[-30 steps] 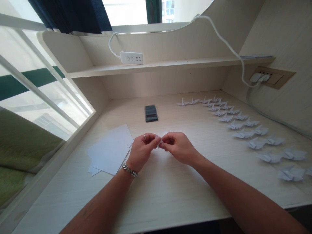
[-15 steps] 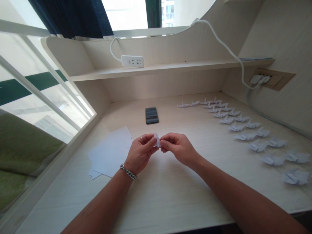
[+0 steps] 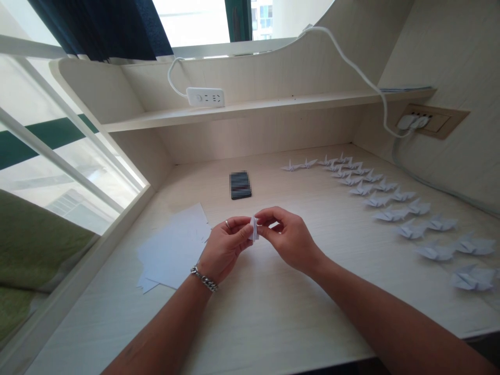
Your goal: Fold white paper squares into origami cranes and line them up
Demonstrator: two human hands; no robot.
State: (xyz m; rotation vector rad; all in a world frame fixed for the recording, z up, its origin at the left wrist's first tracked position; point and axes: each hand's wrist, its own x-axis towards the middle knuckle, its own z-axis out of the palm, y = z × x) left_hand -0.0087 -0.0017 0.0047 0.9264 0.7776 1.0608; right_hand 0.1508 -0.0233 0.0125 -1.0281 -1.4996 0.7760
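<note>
Between my hands, above the middle of the desk, is a small piece of folded white paper [image 3: 253,229]. My left hand [image 3: 226,242], with a ring and a chain bracelet, pinches it from the left between thumb and fingers. From the right, the thumb and fingers of my right hand [image 3: 289,237] close on its edge. The paper stands roughly upright, its finer folds partly hidden by my fingertips. Loose white paper sheets [image 3: 172,250] lie overlapping beside my left hand. Several folded paper cranes [image 3: 390,214] stand in rows to the right.
A dark phone-like object [image 3: 240,185], blurred on top, lies beyond my hands. The desk [image 3: 250,323] has a shelf [image 3: 265,108] at the back with a white power strip [image 3: 205,97]. A white cable [image 3: 355,65] runs to the wall socket [image 3: 437,121].
My right fingers have shifted up along the folded paper, and its shape shows slightly wider between my hands. The whole view has moved a little.
</note>
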